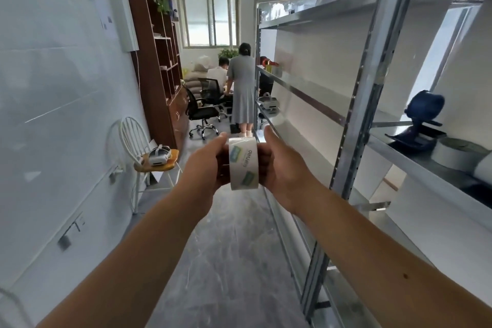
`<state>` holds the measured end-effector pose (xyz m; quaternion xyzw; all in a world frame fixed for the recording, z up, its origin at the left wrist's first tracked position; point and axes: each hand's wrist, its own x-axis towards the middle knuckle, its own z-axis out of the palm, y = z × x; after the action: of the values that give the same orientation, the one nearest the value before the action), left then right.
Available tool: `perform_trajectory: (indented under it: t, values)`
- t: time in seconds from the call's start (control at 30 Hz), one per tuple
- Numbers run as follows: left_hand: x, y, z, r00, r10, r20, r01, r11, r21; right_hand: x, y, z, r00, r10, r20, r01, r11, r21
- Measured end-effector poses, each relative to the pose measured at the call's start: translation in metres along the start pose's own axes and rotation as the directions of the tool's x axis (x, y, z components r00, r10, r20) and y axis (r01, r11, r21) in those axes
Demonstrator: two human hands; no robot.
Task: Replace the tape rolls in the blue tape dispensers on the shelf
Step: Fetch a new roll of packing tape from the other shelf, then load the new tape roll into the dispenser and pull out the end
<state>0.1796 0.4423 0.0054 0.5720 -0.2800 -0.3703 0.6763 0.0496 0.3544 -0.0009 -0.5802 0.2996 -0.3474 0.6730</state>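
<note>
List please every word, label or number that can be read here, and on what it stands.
"deli": on the tape roll held between left hand and right hand.
Green labels on the roll: too small to read.
Papers on the left wall: too blurred.

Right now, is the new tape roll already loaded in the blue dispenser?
No, the tape roll is held between the left hand and right hand, away from the blue dispenser on the shelf.

tape roll (243, 164) between both hands, shelf (439, 165) to the right
</note>
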Motion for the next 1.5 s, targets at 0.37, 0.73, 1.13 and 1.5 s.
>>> perform_trajectory:
  t: [0.37, 0.73, 1.13, 1.5]
  values:
    - [0.186, 0.038, -0.004, 0.969, 0.004, 0.247, -0.006, 1.0, 0.011, 0.149, -0.02, 0.021, 0.96, -0.099, -0.262, 0.096, 0.995, -0.025]
    - [0.245, 0.023, 0.098, 0.779, -0.013, 0.626, 0.003, 1.0, 0.017, 0.16, -0.033, -0.056, 0.751, -0.2, -0.63, 0.217, 0.975, -0.05]
    - [0.239, -0.004, 0.246, 0.509, 0.052, 0.859, -0.02, 0.999, -0.049, 0.108, -0.066, -0.16, 0.433, -0.333, -0.837, 0.213, 0.941, -0.264]
    - [0.223, -0.016, 0.35, 0.398, 0.002, 0.917, 0.065, 0.997, -0.03, 0.085, -0.076, -0.25, 0.345, -0.4, -0.849, 0.167, 0.917, -0.364]
